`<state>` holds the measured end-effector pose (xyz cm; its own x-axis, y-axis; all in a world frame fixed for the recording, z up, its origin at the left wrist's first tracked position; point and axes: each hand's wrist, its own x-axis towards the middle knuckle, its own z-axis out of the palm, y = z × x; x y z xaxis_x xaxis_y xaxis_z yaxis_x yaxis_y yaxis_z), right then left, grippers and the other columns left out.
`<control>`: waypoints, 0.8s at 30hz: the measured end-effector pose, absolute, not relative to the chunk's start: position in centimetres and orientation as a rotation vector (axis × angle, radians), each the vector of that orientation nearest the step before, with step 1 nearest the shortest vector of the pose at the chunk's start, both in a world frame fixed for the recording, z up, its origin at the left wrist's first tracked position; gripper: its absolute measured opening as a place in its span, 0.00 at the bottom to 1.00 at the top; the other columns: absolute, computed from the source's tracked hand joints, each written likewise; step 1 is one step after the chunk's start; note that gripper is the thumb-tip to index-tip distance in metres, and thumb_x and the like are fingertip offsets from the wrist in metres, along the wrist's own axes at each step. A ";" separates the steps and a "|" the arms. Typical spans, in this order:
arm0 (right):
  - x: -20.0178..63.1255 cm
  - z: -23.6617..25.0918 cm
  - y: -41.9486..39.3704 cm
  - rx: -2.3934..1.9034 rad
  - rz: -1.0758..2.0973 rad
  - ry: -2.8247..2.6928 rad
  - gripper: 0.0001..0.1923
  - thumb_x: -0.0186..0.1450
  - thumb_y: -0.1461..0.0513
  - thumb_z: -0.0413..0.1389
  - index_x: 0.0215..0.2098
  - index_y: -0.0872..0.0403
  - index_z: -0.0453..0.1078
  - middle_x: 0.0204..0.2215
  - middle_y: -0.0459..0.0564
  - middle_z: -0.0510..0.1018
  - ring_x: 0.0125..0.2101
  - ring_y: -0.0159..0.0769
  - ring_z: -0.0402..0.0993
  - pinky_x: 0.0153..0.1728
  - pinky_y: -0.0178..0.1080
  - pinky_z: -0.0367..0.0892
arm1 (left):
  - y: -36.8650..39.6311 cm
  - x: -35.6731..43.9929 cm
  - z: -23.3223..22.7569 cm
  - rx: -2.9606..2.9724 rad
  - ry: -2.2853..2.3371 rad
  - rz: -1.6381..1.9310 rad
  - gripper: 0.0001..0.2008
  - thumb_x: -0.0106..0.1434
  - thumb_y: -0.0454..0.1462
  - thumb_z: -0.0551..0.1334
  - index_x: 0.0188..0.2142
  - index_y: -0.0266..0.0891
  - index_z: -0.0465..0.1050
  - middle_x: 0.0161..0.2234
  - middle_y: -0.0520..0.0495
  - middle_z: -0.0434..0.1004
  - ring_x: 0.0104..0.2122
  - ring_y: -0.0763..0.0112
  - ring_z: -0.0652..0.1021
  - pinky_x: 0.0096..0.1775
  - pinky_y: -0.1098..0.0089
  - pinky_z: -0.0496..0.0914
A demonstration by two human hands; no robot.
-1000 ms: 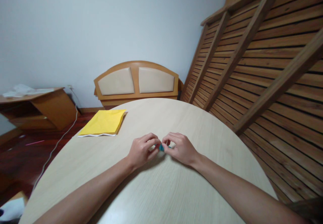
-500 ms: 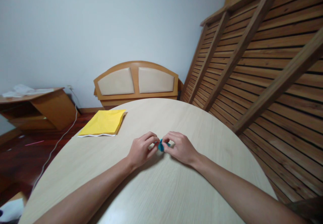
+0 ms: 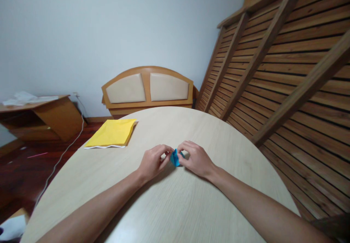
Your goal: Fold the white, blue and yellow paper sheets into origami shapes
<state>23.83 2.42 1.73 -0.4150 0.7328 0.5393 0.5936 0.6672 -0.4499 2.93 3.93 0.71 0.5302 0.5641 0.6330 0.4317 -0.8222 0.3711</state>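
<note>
Both hands pinch a small folded piece of blue paper [image 3: 175, 157] — the left hand [image 3: 152, 161] and right hand [image 3: 195, 158] closed on it from either side, just above the pale wood-grain round table [image 3: 175, 206]. Its creased point faces down toward the person; its long axis is too small to tell. A flat yellow paper packet [image 3: 112, 133] lies well apart at the far left.

A small folded piece of blue paper [image 3: 175, 158] sits between the fingertips of both hands, just above the round pale table [image 3: 175, 206]. The left hand [image 3: 152, 162] pinches its left side, and the right hand [image 3: 195, 159] pinches its right side with fingers curled over it. Well beyond the left hand's fingers lies a yellow envelope [image 3: 112, 133], flat near the table's far left edge.
</note>
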 end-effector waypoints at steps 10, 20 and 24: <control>23.7 1.3 2.5 -1.013 0.156 -2.197 0.05 0.61 0.68 0.57 0.33 0.52 0.71 0.31 0.47 0.78 0.35 0.38 0.73 0.41 0.40 0.65 | 4.0 2.9 0.5 2.620 0.873 1.143 0.08 0.67 0.32 0.56 0.42 0.39 0.73 0.34 0.47 0.80 0.30 0.72 0.78 0.29 0.75 0.73; 23.7 1.5 2.3 -1.002 0.161 -2.230 0.03 0.62 0.66 0.58 0.33 0.52 0.72 0.30 0.47 0.77 0.34 0.37 0.72 0.40 0.40 0.65 | 4.0 2.9 0.5 2.650 0.852 1.148 0.08 0.65 0.31 0.57 0.42 0.39 0.73 0.34 0.47 0.80 0.30 0.72 0.78 0.29 0.74 0.73; 23.9 1.6 2.4 -1.004 0.179 -2.224 0.04 0.62 0.67 0.58 0.33 0.52 0.71 0.32 0.47 0.77 0.36 0.37 0.72 0.41 0.40 0.65 | 4.0 3.0 0.5 2.604 0.852 1.195 0.08 0.67 0.32 0.56 0.43 0.39 0.73 0.33 0.47 0.80 0.30 0.73 0.78 0.29 0.74 0.73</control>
<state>23.86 2.36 1.64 -0.4705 0.7062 0.5290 0.6127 0.6929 -0.3801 2.96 3.97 0.51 0.5205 0.5547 0.6492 0.4331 -0.8267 0.3591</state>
